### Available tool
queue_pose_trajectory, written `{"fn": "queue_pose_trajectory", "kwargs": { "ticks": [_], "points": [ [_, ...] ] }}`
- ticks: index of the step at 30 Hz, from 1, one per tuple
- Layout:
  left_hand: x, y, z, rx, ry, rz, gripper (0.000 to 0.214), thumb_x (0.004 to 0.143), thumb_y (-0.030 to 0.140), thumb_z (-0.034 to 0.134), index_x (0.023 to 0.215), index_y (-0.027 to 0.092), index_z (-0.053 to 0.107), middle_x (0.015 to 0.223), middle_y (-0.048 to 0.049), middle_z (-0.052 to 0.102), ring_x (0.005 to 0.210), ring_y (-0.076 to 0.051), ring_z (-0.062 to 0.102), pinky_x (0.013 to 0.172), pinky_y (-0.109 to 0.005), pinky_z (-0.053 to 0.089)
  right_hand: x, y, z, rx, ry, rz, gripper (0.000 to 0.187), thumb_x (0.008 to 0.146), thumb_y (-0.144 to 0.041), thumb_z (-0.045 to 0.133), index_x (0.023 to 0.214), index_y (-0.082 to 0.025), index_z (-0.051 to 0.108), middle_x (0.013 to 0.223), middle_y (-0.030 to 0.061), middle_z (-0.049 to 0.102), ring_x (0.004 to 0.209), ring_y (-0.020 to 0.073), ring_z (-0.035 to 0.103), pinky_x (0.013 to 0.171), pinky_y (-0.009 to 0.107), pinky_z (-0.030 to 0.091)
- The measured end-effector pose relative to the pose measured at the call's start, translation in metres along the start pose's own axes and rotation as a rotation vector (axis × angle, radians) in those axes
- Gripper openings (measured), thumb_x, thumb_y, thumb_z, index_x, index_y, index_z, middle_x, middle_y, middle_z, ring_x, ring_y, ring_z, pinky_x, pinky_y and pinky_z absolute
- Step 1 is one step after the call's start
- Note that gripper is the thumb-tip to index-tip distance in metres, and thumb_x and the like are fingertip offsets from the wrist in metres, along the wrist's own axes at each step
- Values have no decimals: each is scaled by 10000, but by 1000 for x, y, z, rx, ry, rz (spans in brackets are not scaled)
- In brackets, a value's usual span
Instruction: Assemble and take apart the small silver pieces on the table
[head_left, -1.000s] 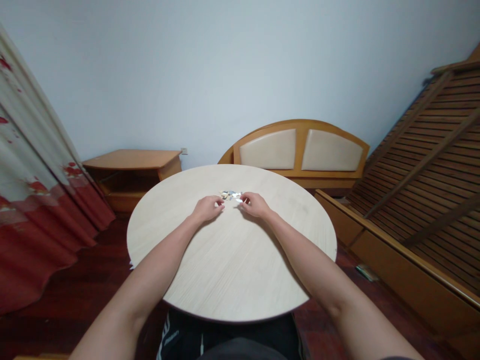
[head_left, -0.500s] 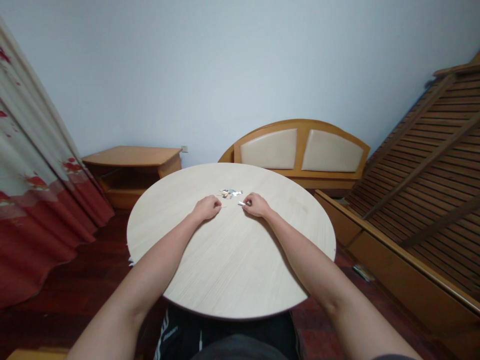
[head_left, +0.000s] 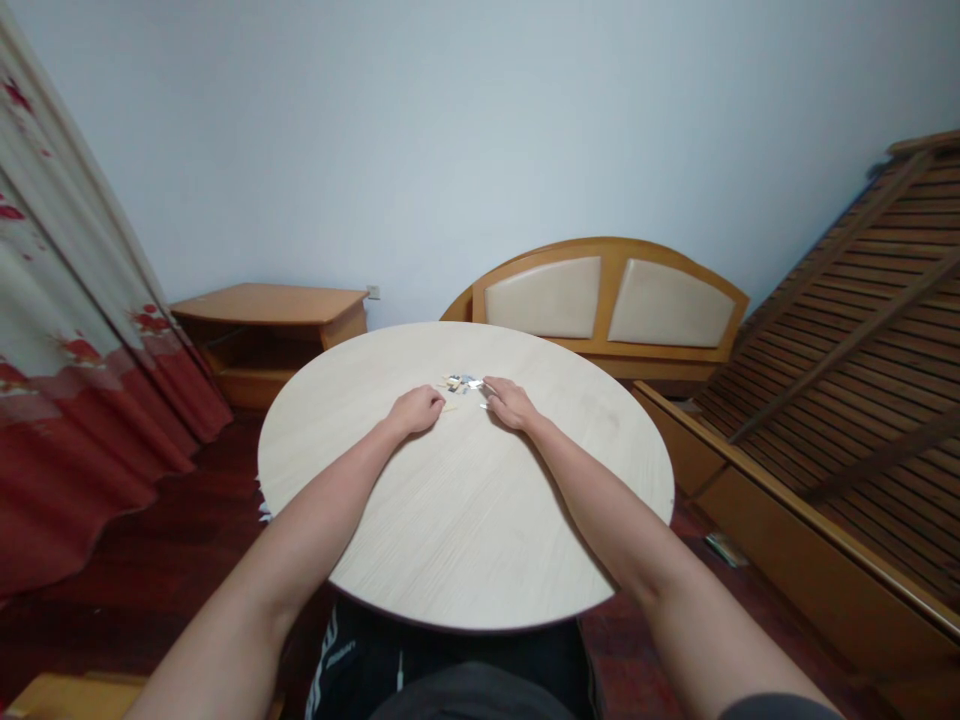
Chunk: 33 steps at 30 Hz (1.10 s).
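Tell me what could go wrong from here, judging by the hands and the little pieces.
The right hand is at the edge of the pile of small pieces, so it could scatter some. The thin pale stick by the left hand looks slight and might be knocked aside. The bright sliver beside the right hand could get covered.

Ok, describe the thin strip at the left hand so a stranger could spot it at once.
Find the round pale table, then the left hand on its far half. Jutting from that hand toward the right hand is a thin yellowish strip. It sits apart from the jumbled small pieces just beyond.
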<state>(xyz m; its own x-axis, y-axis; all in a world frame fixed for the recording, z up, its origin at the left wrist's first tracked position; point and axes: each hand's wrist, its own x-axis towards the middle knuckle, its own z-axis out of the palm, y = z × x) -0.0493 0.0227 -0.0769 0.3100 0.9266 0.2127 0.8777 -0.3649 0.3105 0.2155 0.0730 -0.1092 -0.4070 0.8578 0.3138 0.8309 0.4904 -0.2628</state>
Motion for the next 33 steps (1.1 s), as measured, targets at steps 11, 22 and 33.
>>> {"fn": "queue_pose_trajectory", "kwargs": {
  "ticks": [11,22,33],
  "points": [
    [4,-4,2,-23,10,-1,329,988,307,526,1019,202,836,1138,-119,804,1055,-256,726,903,-298,548,-1,6,-3,-71,42,114,421,958,-158,550,1328,-182,747,1392,155,719,1257,301,642,1081,391,478],
    [7,-10,7,-36,12,47,296,929,272,568,1016,199,840,1133,-106,808,1058,-234,723,935,-284,551,-8,1,-11,-40,58,167,290,981,-152,588,1155,-127,818,1183,166,755,1057,237,696,953,299,508],
    [3,-15,-9,-191,-27,177,291,879,271,623,1049,185,844,1055,-98,818,916,-229,728,881,-315,566,-13,-6,-24,126,38,37,316,780,-49,612,988,-141,831,983,97,809,861,203,694,823,272,515]
  ]
}}
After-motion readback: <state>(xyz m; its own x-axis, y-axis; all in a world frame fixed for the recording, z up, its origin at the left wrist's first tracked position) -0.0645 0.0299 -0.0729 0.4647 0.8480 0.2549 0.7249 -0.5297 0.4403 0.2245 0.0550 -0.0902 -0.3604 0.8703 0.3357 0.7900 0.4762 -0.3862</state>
